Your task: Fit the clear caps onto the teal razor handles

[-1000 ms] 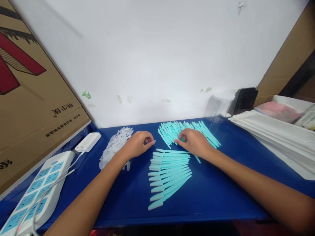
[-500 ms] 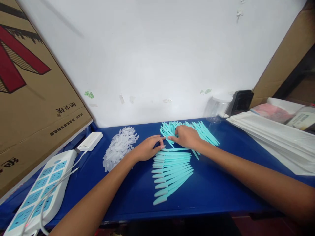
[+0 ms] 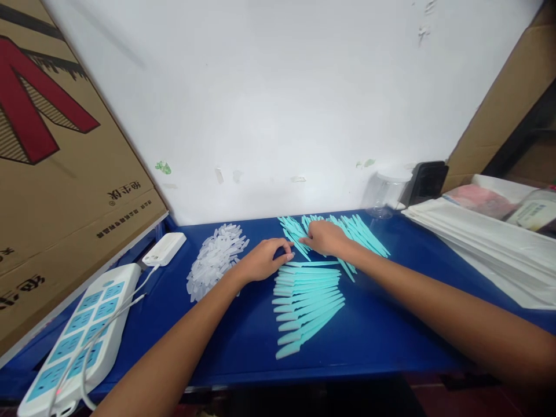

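My left hand (image 3: 266, 259) has thumb and forefinger pinched together just above the laid-out row; something tiny and clear may be between the tips, too small to make out. My right hand (image 3: 326, 237) rests over a loose pile of turquoise eyebrow razors (image 3: 362, 236), its fingers curled down among them, so what they grip is hidden. Below both hands, more turquoise eyebrow razors (image 3: 308, 301) lie fanned out in a row, pale blade ends to the left. To the left of my left hand is a heap of small translucent caps (image 3: 218, 255).
A white power strip (image 3: 82, 341) with cables and a white charger box (image 3: 165, 249) lie at the left, beside a large cardboard box (image 3: 78, 191). At the back right stand a clear jar (image 3: 386, 194), a black object (image 3: 428, 182) and stacked white trays (image 3: 486, 249).
My right hand has shifted slightly left and its fingers have curled further into the razor pile. The left hand keeps its pinch. The whole view has moved a little.
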`<state>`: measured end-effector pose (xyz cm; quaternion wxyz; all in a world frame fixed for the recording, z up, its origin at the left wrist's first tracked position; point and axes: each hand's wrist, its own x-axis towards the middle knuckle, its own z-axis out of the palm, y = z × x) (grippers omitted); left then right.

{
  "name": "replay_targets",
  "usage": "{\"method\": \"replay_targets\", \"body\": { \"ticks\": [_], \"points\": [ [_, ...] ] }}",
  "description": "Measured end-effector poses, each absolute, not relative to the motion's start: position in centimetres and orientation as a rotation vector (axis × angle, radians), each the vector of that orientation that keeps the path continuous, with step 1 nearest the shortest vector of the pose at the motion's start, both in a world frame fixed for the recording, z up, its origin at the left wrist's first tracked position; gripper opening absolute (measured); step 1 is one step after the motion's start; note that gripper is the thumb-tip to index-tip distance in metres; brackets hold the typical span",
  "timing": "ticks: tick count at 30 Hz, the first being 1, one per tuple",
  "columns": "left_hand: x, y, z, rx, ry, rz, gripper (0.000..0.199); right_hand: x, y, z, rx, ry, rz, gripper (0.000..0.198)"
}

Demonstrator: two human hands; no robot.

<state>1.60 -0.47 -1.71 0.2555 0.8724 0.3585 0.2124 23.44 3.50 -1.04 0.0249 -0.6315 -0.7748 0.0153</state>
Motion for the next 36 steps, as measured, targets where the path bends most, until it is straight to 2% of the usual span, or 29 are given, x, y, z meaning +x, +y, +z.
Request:
{"method": "replay_targets", "body": {
  "ticks": [11,15,21,36],
  "points": [
    [1.4,0.4,-1.9,2.376,1.152,0.835,0.02,27.4,2.6,0.7,-1.863,-2.378,0.044,0.033],
    [1.4,0.4,-1.6,2.238,1.129,0.946,0.024,29.4,2.0,1.1,-1.591,-2.236,0.347,0.034],
    [1.7,0.6,-1.6,1.94,1.048,0.998,0.033,30.8,1.2,0.0,-1.152,-2.066,0.827,0.051],
    [1.6,1.0,-2.6,1.708,1.046,0.978,0.038,30.2,0.0,-0.9,-1.042,-2.057,0.891,0.045]
  ]
}}
